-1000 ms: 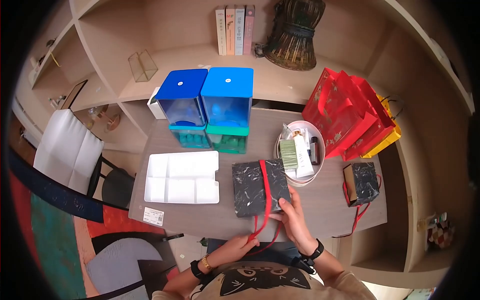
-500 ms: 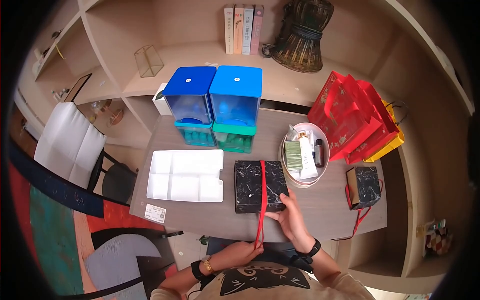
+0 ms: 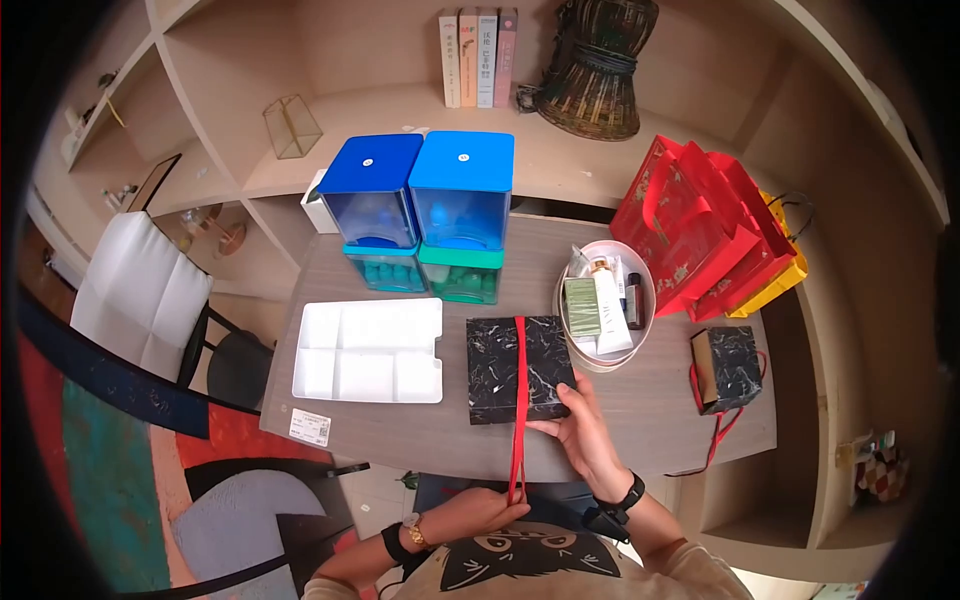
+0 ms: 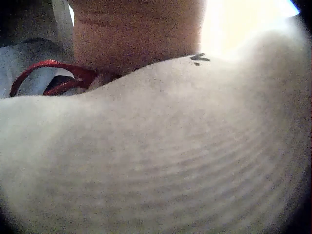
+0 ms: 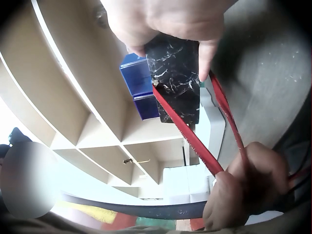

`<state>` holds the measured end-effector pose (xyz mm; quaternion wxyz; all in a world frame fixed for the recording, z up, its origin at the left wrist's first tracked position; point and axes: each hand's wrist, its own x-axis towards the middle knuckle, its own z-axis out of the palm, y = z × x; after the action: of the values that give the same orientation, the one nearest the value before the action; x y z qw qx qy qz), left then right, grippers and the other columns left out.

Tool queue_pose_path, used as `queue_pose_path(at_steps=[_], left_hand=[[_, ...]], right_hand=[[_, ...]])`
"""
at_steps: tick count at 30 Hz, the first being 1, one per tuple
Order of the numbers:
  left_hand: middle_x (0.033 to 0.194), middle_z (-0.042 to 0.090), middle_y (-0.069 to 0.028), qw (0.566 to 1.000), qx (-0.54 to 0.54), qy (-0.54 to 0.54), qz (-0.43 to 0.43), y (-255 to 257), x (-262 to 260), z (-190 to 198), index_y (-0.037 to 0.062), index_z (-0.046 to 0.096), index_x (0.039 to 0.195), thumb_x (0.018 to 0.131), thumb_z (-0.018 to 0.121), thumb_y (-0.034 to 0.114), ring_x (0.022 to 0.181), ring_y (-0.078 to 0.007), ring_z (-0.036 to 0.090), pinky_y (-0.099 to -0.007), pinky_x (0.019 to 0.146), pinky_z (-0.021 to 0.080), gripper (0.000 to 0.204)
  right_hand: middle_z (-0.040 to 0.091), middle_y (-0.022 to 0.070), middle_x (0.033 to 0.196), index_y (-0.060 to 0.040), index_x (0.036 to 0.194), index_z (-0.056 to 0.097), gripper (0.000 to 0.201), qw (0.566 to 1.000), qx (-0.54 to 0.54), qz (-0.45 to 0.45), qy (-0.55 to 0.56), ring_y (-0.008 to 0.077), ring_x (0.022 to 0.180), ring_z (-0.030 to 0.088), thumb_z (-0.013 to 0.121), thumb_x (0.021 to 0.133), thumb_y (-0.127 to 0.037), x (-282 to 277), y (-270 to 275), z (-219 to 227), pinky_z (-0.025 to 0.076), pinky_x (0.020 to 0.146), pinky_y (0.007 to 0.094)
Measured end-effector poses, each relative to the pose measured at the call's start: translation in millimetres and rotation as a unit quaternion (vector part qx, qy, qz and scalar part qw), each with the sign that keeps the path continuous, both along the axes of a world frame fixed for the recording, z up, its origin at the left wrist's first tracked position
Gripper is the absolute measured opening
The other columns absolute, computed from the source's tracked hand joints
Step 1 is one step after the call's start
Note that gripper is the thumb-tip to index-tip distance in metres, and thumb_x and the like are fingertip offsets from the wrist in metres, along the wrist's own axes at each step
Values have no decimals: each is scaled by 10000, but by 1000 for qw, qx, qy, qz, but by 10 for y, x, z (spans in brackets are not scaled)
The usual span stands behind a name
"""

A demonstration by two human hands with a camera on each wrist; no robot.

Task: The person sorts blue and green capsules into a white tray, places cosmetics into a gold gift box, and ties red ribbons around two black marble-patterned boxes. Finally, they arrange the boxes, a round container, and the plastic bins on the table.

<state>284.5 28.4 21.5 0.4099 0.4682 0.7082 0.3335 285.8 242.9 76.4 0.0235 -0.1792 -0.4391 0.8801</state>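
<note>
1. the surface [image 3: 400, 430] carries everything; the black marbled box [image 3: 490, 370] is near its front edge, so an uneven pull could drag the box over.
2. the white tray [image 3: 370, 350] lies left of the box; a wide sideways swing might knock it.
3. the round tub [image 3: 606, 364] stands just beyond the box's right side; pushing the box that way could jostle its bottles and tubes.
4. of the hands, the right hand [image 3: 590, 440] grips the box's near right corner, thumb on top; if that grip slackened, the box could twist.
5. the left hand [image 3: 475, 512] pinches two strands of red ribbon [image 3: 521, 370]; tugging them unequally could slide the ribbon off-centre or leave it twisted.
</note>
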Motion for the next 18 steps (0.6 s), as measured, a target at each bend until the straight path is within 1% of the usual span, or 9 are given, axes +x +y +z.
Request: queue_pose_path(at_steps=[3, 5, 6, 9, 11, 12, 14, 17, 18], left_hand=[[734, 587, -170, 1000, 15, 11, 0, -14, 31, -80, 79, 503, 1028, 1025, 427, 361, 682, -386, 617, -457, 624, 482, 292], [653, 569, -186, 999, 48, 15, 13, 6, 57, -72, 44, 518, 997, 1022, 437, 374, 627, -387, 606, -467, 581, 473, 341], [613, 560, -194, 998, 65, 17, 19, 15, 71, -70, 26, 526, 981, 1020, 442, 381, 599, -388, 601, -472, 560, 468, 366], [589, 553, -174, 993, 97, 62, 15, 21, 84, -117, 41, 522, 969, 1012, 459, 382, 554, -372, 598, -462, 514, 467, 350], [665, 578, -164, 995, 70, 71, -4, 29, 65, -74, 65, 513, 992, 1007, 474, 368, 588, -371, 607, -451, 536, 486, 306], [703, 590, -158, 995, 56, 76, -13, 34, 53, -58, 77, 508, 1003, 1005, 481, 361, 606, -371, 612, -446, 547, 495, 284], [677, 587, -153, 993, 52, 103, -24, 61, 59, -62, 73, 514, 990, 997, 494, 363, 584, -371, 609, -451, 542, 503, 290], [625, 571, -137, 988, 51, 141, -32, 100, 100, -109, 71, 523, 958, 985, 513, 363, 542, -358, 604, -447, 510, 503, 294], [605, 564, -131, 986, 52, 154, -33, 113, 107, -110, 71, 526, 945, 981, 520, 363, 525, -352, 601, -444, 496, 501, 294]], right_hand=[[475, 143, 1329, -65, 1417, 231, 539, 1000, -19, 16, -17, 261, 1176, 582, 528, 997, -225, -9, 7, -75, 568, 894, 418], [466, 151, 1334, -58, 1414, 233, 550, 999, -20, 16, -35, 261, 1187, 574, 544, 991, -222, -5, -9, -97, 564, 906, 424], [462, 156, 1339, -49, 1413, 234, 558, 998, -44, 17, -35, 259, 1192, 570, 557, 984, -200, 1, -17, -102, 558, 920, 422], [466, 165, 1337, -25, 1405, 247, 570, 994, -99, 23, -30, 253, 1200, 564, 591, 962, -131, 43, -46, -144, 534, 970, 409], [491, 164, 1314, -15, 1394, 270, 566, 993, -110, 35, -22, 246, 1198, 566, 609, 945, -80, 113, -80, -229, 508, 1014, 395], [509, 154, 1296, -16, 1388, 286, 558, 991, -128, 44, -26, 237, 1191, 569, 614, 940, -65, 124, -88, -221, 504, 1015, 380], [544, 134, 1261, -19, 1376, 317, 543, 984, -161, 63, -34, 217, 1177, 575, 623, 929, -36, 149, -82, -186, 495, 1017, 348], [593, 90, 1189, -43, 1339, 373, 488, 977, -159, 118, -78, 172, 1112, 597, 634, 927, -44, 163, -45, -196, 513, 947, 305], [596, 79, 1180, -48, 1334, 378, 489, 978, -152, 118, -74, 159, 1089, 600, 641, 922, -43, 173, -47, -215, 512, 922, 294]])
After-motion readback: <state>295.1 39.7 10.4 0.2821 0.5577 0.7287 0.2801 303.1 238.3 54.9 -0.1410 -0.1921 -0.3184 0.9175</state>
